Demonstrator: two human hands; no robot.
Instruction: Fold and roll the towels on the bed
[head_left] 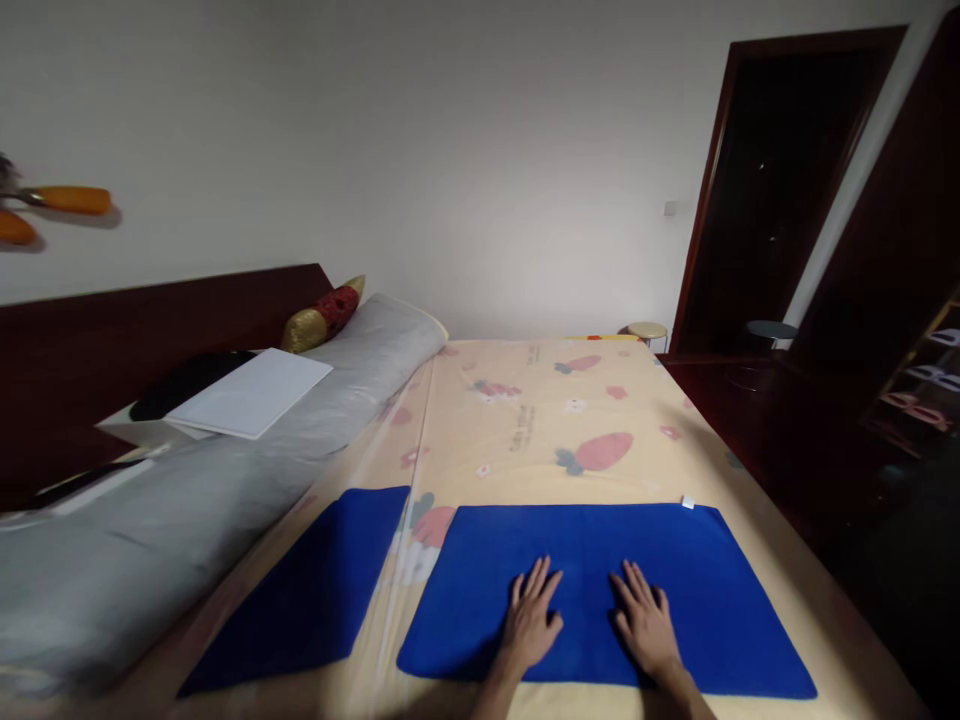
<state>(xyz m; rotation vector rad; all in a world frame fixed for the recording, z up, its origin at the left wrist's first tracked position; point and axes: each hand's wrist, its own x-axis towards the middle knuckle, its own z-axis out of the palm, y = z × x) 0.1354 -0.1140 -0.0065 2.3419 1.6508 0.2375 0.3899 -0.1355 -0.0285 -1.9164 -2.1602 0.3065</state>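
Note:
A blue cloth (585, 540) with a small white tag at its far right edge lies spread out flat on the bed. On its left half rests my left hand (531, 618), palm down with the fingers stretched out. My right hand (645, 620) lies the same way a little further right, fingers apart, and bare cloth shows between the two hands. To the left, a second blue cloth (315, 590) lies flat on the sheet, apart from both hands.
The bed sheet (525, 450) is pale yellow with a strawberry print. Along the left run a long grey bolster (285, 470), a white flat box (251, 392), a red and gold cushion (326, 315) and a dark headboard (150, 310). Stools (646, 330) stand beyond the bed.

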